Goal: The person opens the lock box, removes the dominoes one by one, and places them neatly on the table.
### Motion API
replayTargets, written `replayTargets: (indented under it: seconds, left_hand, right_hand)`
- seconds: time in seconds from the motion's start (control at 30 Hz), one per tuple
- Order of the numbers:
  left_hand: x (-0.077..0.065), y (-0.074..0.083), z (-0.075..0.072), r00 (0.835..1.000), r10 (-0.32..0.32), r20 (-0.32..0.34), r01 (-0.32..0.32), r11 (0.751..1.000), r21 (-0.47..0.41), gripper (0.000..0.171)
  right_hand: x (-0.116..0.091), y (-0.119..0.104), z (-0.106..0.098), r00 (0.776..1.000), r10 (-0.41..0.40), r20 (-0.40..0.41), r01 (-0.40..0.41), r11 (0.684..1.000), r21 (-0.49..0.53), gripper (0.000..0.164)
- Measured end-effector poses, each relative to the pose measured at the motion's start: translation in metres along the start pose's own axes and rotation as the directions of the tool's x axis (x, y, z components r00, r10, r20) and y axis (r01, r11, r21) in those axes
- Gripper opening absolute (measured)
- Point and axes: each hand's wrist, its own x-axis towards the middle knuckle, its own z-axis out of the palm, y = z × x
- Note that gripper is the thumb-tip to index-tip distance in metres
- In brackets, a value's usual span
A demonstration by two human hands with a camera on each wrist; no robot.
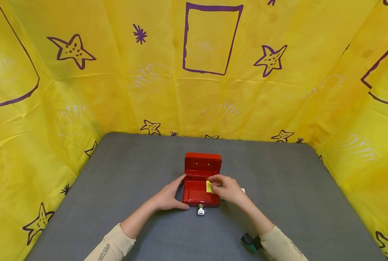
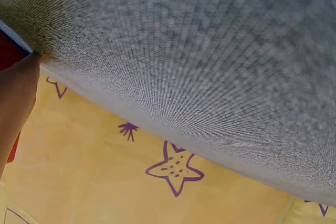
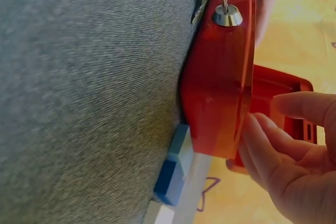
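A small red cash box (image 1: 197,198) stands with its lid (image 1: 202,161) raised, the key and tag (image 1: 201,210) hanging from its front lock. My left hand (image 1: 168,195) grips its left side, thumb at the front corner and fingers at the back one. My right hand (image 1: 228,188) is over the right side of the box, close to a yellow square piece (image 1: 208,186) that its fingers partly cover. In the right wrist view the right-hand fingers (image 3: 262,145) reach over the rim, with a gap to the thumb and nothing visible between. The left wrist view shows mostly tabletop.
Beside the box's right wall lie a light blue block (image 3: 181,148), a dark blue block (image 3: 169,182) and a white block (image 3: 158,213). A black strap-like object (image 1: 250,242) lies by my right sleeve. Yellow patterned cloth (image 1: 167,94) walls in the grey table (image 1: 132,156).
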Motion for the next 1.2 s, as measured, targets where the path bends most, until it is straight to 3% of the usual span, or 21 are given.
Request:
replayTargets:
  seconds: [0.37,0.6,0.77,1.0,1.2]
  left_hand:
    - [-0.001,0.0,-0.001,1.0,0.007,-0.001,-0.007,1.0,-0.008,0.103]
    - [-0.002,0.0,-0.001,1.0,0.017,0.001,-0.017,1.0,-0.005,0.102]
    - [-0.001,0.0,-0.002,1.0,0.024,0.001,-0.024,1.0,-0.008,0.102]
    - [0.0,-0.004,0.0,0.995,0.094,-0.023,-0.095,0.996,-0.002,0.104]
    - [0.0,-0.004,0.001,0.995,0.095,-0.024,-0.095,0.996,0.0,0.103]
  right_hand:
    - [0.003,-0.004,0.01,0.997,-0.077,0.003,0.076,0.985,-0.156,0.03]
    - [0.004,-0.004,0.014,0.992,-0.126,0.013,0.127,0.977,-0.17,0.029]
    - [0.005,-0.005,0.016,0.993,-0.118,0.029,0.122,0.974,-0.192,0.031]
    - [0.006,-0.008,0.016,0.992,-0.117,0.05,0.125,0.963,-0.238,0.035]
    - [0.007,-0.008,0.016,0.991,-0.111,0.072,0.125,0.961,-0.247,0.04]
